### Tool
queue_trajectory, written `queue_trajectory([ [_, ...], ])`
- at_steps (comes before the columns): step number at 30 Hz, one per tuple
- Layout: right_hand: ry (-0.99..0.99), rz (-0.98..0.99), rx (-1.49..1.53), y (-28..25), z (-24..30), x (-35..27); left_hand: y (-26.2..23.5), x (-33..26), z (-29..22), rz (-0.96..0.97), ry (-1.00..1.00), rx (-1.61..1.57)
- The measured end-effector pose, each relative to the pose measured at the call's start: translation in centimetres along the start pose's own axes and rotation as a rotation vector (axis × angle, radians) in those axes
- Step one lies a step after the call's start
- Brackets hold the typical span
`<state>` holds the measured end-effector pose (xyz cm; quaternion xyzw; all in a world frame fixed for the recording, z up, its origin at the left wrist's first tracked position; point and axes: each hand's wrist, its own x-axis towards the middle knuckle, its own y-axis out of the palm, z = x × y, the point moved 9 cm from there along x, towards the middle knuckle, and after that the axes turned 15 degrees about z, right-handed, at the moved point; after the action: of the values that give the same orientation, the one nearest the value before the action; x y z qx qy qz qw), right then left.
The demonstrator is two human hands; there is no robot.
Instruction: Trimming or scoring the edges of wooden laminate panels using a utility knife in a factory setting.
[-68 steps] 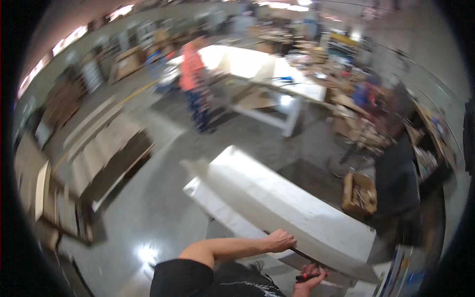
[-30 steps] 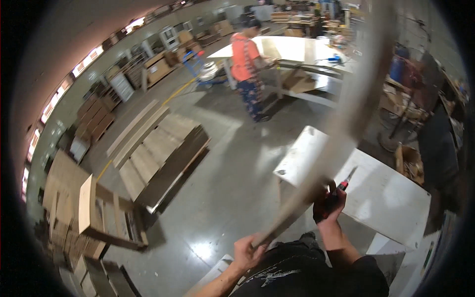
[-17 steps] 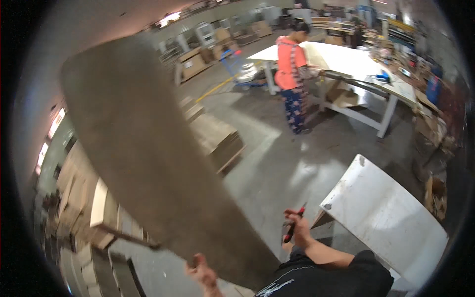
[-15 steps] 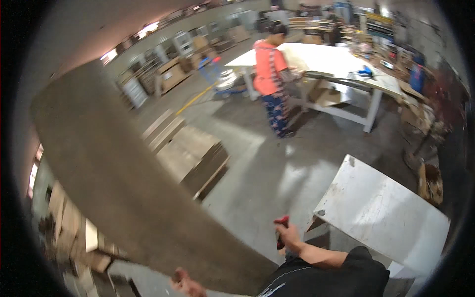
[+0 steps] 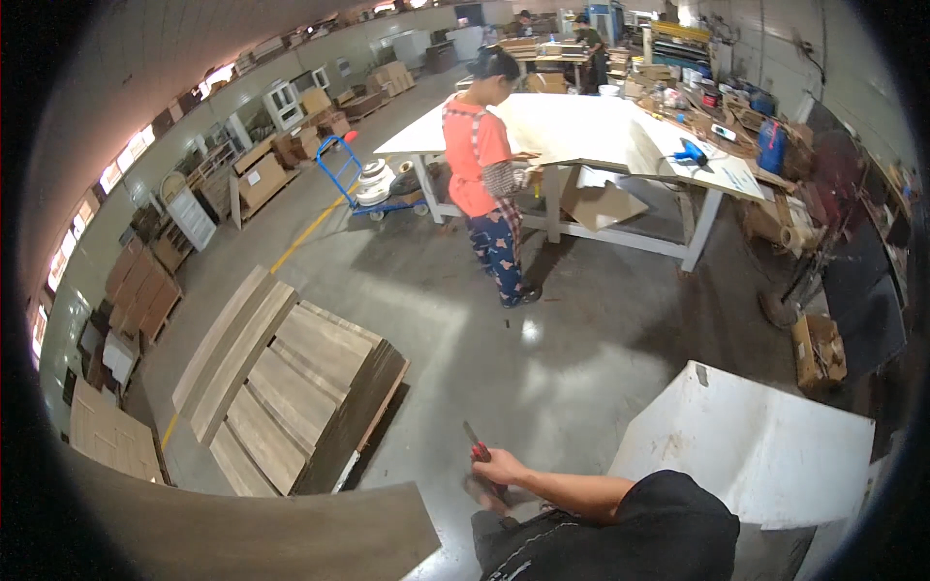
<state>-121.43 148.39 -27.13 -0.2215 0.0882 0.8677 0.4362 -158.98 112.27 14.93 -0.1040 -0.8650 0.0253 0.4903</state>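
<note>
My right hand (image 5: 500, 469) is closed around a red-handled hand tool (image 5: 479, 449) with a thin metal blade pointing up and away; its exact kind is not clear. Close below it is my left hand (image 5: 488, 497), smeared by motion and partly hidden, so its fingers cannot be made out. A brown wood-grain board (image 5: 291, 533) spans the lower left, its right end short of my hands. Neither hand touches it.
A stack of wood-grain boards (image 5: 320, 373) stands ahead left. At right is a white-topped table (image 5: 756, 445). A person in an orange top (image 5: 475, 145) stands at a large white worktable (image 5: 572, 121), beyond which a blue trolley (image 5: 339, 169) sits left. A cardboard box (image 5: 819, 351) lies far right.
The brown board, raised steeply at left before, now lies low along the bottom edge. My left hand has come off it, over beside my right hand. The view has shifted.
</note>
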Motion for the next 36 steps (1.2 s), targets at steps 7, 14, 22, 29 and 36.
queue_trajectory([
  [7,-0.092,-0.219,-0.034,-8.1,8.1,20.5,12.1,10.4,4.7,-0.142,-0.122,-0.444],
  [14,-0.094,-0.223,0.269,-12.1,20.1,36.1,21.9,14.8,12.1,-0.432,-0.450,-0.579],
  [22,0.051,-0.013,0.605,-16.2,22.1,55.5,37.5,15.1,19.2,-0.470,-0.618,-0.662],
  [29,-0.135,-0.043,0.491,-30.8,24.1,73.6,54.7,10.5,25.5,-0.630,-0.821,-0.579],
  [36,-0.165,-0.084,0.134,-46.9,40.3,85.6,73.5,5.3,33.9,-0.595,-0.861,-0.777],
])
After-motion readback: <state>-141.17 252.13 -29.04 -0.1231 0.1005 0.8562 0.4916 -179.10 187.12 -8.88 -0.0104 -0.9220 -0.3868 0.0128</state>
